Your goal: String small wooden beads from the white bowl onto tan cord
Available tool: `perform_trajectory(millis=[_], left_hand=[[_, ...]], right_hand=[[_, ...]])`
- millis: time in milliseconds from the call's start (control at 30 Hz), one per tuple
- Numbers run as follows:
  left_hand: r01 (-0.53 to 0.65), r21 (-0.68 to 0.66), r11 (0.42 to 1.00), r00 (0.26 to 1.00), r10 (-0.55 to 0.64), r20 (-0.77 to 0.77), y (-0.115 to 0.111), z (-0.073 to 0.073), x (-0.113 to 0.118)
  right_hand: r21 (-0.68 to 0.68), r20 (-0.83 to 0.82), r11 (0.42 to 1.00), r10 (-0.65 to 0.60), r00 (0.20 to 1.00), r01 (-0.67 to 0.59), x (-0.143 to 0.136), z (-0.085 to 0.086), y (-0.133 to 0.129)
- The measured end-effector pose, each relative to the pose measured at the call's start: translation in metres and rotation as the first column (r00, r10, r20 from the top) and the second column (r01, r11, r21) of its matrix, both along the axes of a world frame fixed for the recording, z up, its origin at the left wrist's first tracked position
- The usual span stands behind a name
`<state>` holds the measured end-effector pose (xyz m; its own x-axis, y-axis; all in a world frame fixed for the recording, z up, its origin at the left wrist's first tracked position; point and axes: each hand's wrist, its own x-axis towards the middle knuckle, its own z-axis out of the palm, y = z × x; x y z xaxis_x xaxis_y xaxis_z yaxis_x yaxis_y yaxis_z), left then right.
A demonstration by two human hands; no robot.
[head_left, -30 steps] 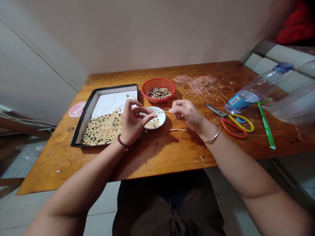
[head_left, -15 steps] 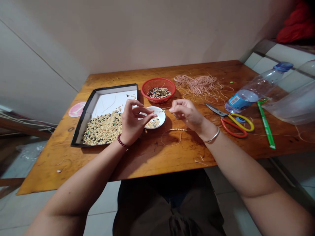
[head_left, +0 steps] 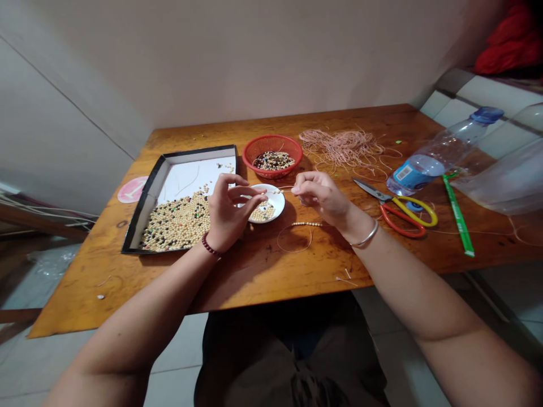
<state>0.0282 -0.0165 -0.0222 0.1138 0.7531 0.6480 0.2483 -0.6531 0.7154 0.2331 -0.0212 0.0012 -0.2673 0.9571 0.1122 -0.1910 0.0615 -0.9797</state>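
Observation:
My right hand (head_left: 316, 192) pinches a thin pale string (head_left: 287, 187) between thumb and forefinger. A few cream beads (head_left: 278, 191) sit on the string between my two hands. On the left, the thumb and forefinger of my left hand (head_left: 237, 199) are nearly together in a pinch; what seems to be a small bead is between their tips, partly hidden. Below them stands a small white dish (head_left: 278, 210) with cream beads. A short row of strung beads (head_left: 306, 224) lies on the table, with a loop of string beside it.
A black-edged tray (head_left: 134, 223) of mixed beads lies left, and a red basket (head_left: 271, 140) of beads stands behind the dish. Tangled pink string (head_left: 343, 144), scissors (head_left: 392, 203), a water bottle (head_left: 428, 158) and a green strip (head_left: 458, 215) are on the right.
My left thumb has drawn slightly left, nearer the forefinger tip. My right hand and the string have hardly moved.

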Motion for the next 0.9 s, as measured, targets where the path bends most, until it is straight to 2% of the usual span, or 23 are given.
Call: perform_trajectory(millis=[700, 900], left_hand=[[0.023, 0.041, 0.999, 1.000, -0.023, 0.004, -0.0008, 0.0015, 0.0007], [-0.061, 0.088, 0.994, 0.997, 0.065, -0.043, -0.0009, -0.0019, 0.0004]], right_hand=[[0.053, 0.018, 0.999, 0.004, 1.000, -0.005, -0.0007, -0.0027, 0.0016], [0.127, 0.125, 0.991, -0.065, 0.990, 0.049, -0.0029, -0.0007, 0.0012]])
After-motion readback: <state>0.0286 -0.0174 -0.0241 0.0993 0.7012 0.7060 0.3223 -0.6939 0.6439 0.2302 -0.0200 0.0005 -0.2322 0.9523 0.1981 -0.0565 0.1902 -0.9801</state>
